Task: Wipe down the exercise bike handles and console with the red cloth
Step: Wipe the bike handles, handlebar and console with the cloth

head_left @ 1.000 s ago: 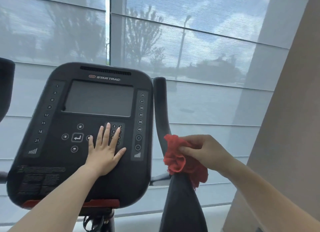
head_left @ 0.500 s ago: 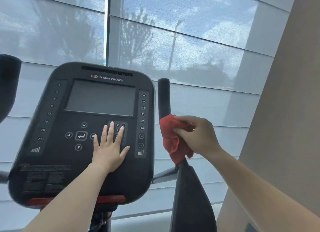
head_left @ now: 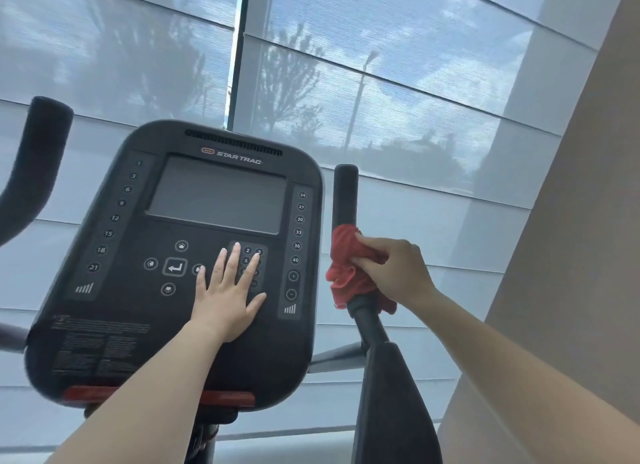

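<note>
Red cloth (head_left: 349,268) wrapped round right handle (head_left: 345,193) | right hand (head_left: 394,273) grips it; left hand (head_left: 225,297) flat on console (head_left: 138,311) | next: probably slide upward

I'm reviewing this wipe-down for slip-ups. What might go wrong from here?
The left hand lies flat on the console, fingers over the number keypad; leaning there might press keys. The red cloth is bunched round the right handle in the right hand, with folds hanging loose; it may wipe unevenly or slip.
</note>
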A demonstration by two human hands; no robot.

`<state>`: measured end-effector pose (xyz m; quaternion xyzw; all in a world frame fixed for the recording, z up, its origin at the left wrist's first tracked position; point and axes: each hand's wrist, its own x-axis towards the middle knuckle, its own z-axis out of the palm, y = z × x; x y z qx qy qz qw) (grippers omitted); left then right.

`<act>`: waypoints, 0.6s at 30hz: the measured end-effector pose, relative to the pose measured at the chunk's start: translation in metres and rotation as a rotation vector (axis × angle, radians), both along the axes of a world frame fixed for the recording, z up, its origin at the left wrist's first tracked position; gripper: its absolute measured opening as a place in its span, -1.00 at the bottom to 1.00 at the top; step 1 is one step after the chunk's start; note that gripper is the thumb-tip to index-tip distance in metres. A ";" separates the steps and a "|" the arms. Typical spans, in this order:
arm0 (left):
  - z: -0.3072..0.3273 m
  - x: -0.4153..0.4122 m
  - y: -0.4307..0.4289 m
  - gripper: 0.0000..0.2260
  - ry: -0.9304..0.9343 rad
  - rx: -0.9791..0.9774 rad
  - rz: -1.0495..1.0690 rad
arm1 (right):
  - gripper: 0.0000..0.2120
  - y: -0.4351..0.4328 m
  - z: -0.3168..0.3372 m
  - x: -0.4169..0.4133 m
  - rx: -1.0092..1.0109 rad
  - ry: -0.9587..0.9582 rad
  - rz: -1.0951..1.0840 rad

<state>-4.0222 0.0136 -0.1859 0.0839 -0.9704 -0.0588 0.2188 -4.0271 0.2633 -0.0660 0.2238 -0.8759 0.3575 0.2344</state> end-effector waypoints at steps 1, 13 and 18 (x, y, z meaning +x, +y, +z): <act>0.000 0.000 0.000 -0.40 0.001 -0.001 -0.001 | -0.66 0.004 0.003 0.001 -0.008 -0.011 0.004; 0.001 0.003 0.001 -0.40 0.013 0.026 -0.015 | -0.75 0.003 0.007 0.014 0.019 0.053 -0.006; 0.000 0.003 -0.001 -0.41 0.016 0.040 -0.024 | -0.72 -0.013 0.034 0.015 -0.097 0.228 0.004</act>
